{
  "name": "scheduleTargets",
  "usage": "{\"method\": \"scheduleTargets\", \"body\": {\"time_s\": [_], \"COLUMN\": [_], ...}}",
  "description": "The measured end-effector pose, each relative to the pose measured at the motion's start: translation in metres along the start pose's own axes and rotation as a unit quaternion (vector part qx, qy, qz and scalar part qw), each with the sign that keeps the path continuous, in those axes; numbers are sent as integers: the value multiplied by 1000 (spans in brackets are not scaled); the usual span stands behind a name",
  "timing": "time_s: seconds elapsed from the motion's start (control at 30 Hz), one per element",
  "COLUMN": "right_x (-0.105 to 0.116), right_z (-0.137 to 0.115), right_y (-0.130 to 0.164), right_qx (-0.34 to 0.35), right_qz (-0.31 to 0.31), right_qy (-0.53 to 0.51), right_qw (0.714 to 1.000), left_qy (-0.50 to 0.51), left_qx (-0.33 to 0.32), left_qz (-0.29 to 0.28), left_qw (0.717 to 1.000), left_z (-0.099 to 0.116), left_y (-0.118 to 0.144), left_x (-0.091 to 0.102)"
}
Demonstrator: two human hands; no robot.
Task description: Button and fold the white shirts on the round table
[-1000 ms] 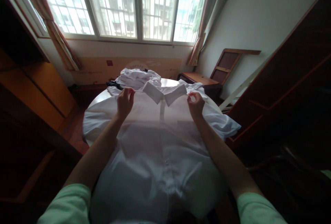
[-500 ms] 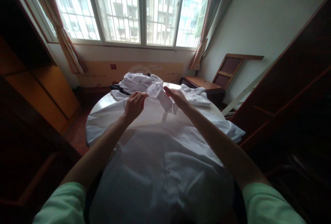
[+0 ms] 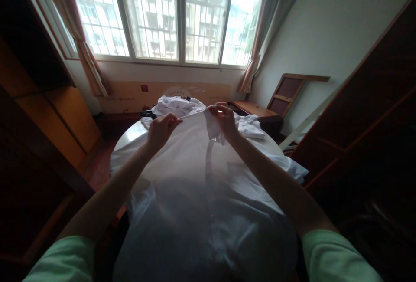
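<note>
A white shirt (image 3: 182, 186) is spread over the round table and hangs down toward me past the near edge. My left hand (image 3: 161, 131) pinches its upper edge on the left, fingers closed on the cloth. At the collar, my right hand (image 3: 225, 121) grips the fabric between thumb and fingers. The edge between both hands is lifted and stretched fairly straight. Below my right hand the collar (image 3: 212, 126) hangs folded, and a button strip runs down the middle of the shirt. One sleeve (image 3: 290, 165) lies out over the table's right side.
A heap of white clothes (image 3: 177, 105) sits at the back of the white round table (image 3: 127, 133). Behind my right hand lies a folded white shirt (image 3: 250, 126). A wooden chair (image 3: 281, 99) stands at the back right, near a dark wooden cabinet (image 3: 351, 113). Windows line the far wall.
My left hand has moved slightly left and my right hand up, now gripping the collar area. The shirt's top edge is raised and pulled tauter between them.
</note>
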State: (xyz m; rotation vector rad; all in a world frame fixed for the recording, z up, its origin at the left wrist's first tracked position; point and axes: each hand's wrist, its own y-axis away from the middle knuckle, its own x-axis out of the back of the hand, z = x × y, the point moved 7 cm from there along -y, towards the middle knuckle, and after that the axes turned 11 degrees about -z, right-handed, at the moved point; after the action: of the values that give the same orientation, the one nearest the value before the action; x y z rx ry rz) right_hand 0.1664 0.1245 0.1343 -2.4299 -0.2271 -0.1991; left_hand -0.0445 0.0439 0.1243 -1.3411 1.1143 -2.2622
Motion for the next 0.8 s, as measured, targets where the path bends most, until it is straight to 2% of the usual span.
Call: {"method": "scheduleTargets", "body": {"time_s": [0.1,0.17,0.3,0.4,0.47,0.53,0.67,0.73,0.8], "right_x": [5,9,29,45,50,50,40,35,33], "right_z": [-8,-6,3,-2,-9,-19,-37,-38,-34], "right_y": [7,10,8,3,0,1,5,7,6], "right_qx": [57,58,24,37,56,77,115,122,116], "right_qz": [30,28,55,86,93,94,54,20,-1], "right_qy": [36,42,53,98,121,145,228,250,239], "right_qw": [997,997,997,991,987,982,965,960,964], "left_qy": [1,9,28,53,76,100,83,70,104], "left_qx": [5,12,34,42,49,60,78,87,91], "left_qz": [9,1,-54,-97,-96,-66,-22,-30,-63], "left_qw": [1000,1000,998,993,991,991,993,993,988], "left_z": [3,-2,-29,-46,-52,-53,-54,-59,-68], "left_y": [-1,-3,-6,-7,-8,-9,-11,-11,-11], "left_x": [8,11,15,22,31,42,56,54,45]}}
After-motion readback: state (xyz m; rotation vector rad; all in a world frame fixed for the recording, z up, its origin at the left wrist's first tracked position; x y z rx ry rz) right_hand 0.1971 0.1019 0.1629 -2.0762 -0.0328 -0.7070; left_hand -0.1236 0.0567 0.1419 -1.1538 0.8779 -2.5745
